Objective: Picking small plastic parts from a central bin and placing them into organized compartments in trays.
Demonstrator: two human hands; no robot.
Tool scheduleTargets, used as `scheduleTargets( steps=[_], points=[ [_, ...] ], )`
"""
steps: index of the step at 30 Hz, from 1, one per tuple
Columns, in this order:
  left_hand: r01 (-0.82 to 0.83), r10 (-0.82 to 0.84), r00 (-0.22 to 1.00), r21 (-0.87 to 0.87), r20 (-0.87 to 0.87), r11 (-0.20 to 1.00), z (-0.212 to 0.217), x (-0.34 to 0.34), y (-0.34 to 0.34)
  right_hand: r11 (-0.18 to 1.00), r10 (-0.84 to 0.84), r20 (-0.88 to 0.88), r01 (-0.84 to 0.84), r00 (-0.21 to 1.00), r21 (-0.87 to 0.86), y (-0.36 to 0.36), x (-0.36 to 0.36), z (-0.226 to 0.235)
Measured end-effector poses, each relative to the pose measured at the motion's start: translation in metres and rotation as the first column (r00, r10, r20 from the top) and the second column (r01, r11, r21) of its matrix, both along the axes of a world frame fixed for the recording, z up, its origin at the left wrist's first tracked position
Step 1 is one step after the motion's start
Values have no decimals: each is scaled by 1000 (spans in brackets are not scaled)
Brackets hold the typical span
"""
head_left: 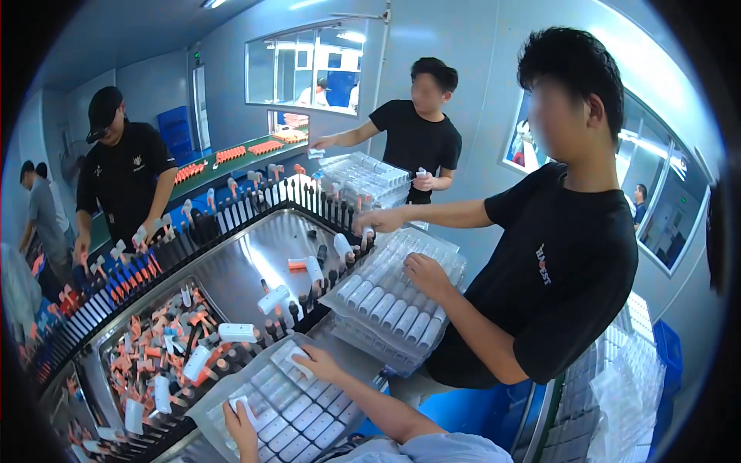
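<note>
A clear plastic tray lies in front of me, its near rows filled with white rectangular casings. At the tray's left side my left hand is closed round a small white casing, partly hidden by the fingers. My right hand reaches over the tray's far right part. Its fingers are closed on another white casing, which sits at or just above the far compartments. Several far compartments look transparent, without white casings in them.
Beyond the tray runs a rail of black upright pegs, some bearing white casings, round a steel basin. Orange and grey parts are heaped in a bin. To my right a co-worker handles stacked trays; two more people work farther off.
</note>
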State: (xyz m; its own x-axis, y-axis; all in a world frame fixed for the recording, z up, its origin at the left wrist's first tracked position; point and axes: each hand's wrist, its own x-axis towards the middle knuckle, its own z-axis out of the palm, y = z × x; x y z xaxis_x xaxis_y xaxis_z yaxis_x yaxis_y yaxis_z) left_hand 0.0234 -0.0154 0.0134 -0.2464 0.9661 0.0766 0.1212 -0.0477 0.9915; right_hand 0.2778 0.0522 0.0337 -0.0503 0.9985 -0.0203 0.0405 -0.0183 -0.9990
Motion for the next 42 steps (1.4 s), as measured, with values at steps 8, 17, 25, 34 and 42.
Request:
scheduleTargets(
  steps=[8,17,25,34,42],
  points=[
    [-22,22,998,-13,61,1000,5,-5,-6,998,66,-131,-65,989,10,2,-8,-10],
    [82,-73,951,-16,302,997,30,-3,-11,996,50,-121,-58,991,-65,-3,-1,4],
    [220,-339,770,273,540,937,175,-7,-76,990,76,-77,-85,994,-116,-3,-14,15],
    [-356,-355,-935,65,-23,932,-80,-249,-224,990,94,-29,-96,995,-103,4,-9,18],
    [-239,-61,-715,162,-696,958,-62,-241,-225,993,102,-33,-104,994,-59,2,-8,16]
  ],
)
